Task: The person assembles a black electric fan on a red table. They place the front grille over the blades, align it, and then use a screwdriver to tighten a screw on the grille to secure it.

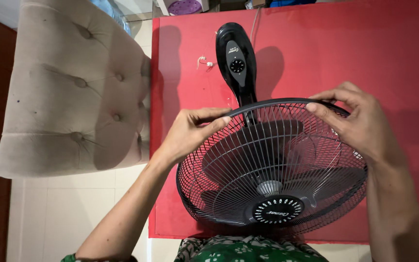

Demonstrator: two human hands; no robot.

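A black electric fan lies on a red table (389, 53), its round wire grille (272, 170) facing up toward me and its black base with a control dial (236, 60) pointing away. A black plastic rim band (272, 103) runs along the far edge of the grille. My left hand (190, 131) pinches this band at its left end. My right hand (360, 119) grips the band and the grille edge at the right. Dark blades and a grey hub (269, 187) show through the wires.
A beige tufted chair (73, 92) stands left of the table on a pale tiled floor (73, 213). A thin white cord (204, 61) lies on the table beside the fan base. A purple round object (184, 7) sits beyond the table's far edge.
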